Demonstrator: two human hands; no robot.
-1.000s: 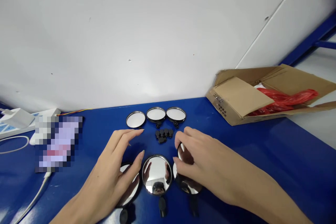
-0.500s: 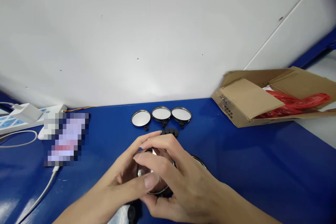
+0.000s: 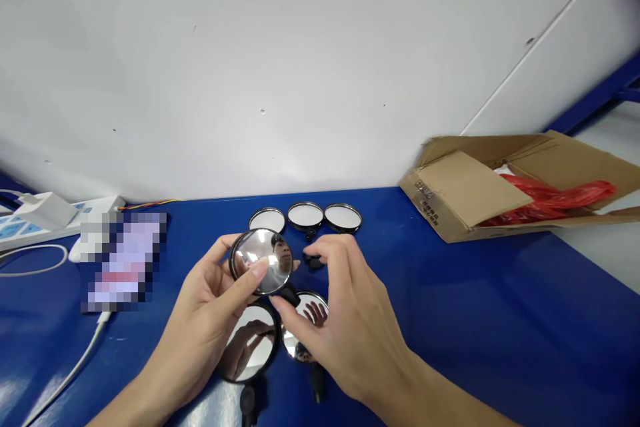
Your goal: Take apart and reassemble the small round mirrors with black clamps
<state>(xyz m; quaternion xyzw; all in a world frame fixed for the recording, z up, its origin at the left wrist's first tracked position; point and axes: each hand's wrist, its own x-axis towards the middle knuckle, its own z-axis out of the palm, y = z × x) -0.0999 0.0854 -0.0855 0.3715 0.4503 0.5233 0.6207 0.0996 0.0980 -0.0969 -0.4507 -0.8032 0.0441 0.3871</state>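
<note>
A round mirror with a black rim is held up in my left hand, the thumb lying on its glass. My right hand is at the mirror's lower right, fingers curved and apart, its thumb near the black joint. Whether that thumb touches the joint I cannot tell. Below lie two more round mirrors, one at left and one at right, each with a black stem. Small black parts lie close to my right fingertips, partly hidden.
Three round mirrors stand in a row by the white wall. An open cardboard box with red plastic is at right. At left are a blurred phone, a power strip and a white cable.
My hands have moved apart from around the mirror. The mirror has risen up and left in my left hand, and my right hand has opened. The two lower mirrors now show.
</note>
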